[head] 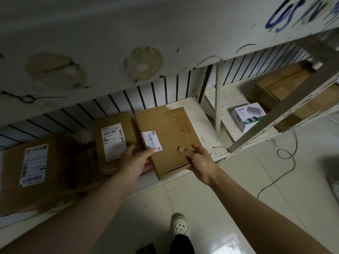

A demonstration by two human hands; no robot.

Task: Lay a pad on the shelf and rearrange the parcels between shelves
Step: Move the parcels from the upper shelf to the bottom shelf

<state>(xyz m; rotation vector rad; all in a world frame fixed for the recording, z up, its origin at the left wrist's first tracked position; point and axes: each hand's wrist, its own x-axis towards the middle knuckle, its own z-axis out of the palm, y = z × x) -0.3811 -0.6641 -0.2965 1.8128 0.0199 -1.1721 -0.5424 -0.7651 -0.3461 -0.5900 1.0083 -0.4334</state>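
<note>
The white board of the upper shelf [110, 33], stained and scuffed, spans the space above the grip. Below it, the lower shelf [199, 125] is a smooth white panel backed by a wall of dark vertical slats.

Far to the left of the grip lies 1 large brown carton [55, 162], matte and creased, with a white printed label on top.

The flat parcel [165, 131] is held between both hands. It is a thin rectangular cardboard mailer with folded flaps, and it lies over the lower shelf with its near end at the front edge. It cannot be told whether it rests there or is lifted. The left hand [137, 161] grips the near left corner, thumb on top beside the white label [151, 142], fingers underneath. The right hand [199, 159] grips the near right corner, thumb pressed flat on the top face, fingers curled under the edge. Both hands are clamped on it.

Just left of the left hand, touching the held parcel, lies 1 second brown parcel [113, 125] with a barcode label.

Well to the right of the grip, 1 small glossy printed box [247, 115] stands on the neighbouring shelf.
</note>
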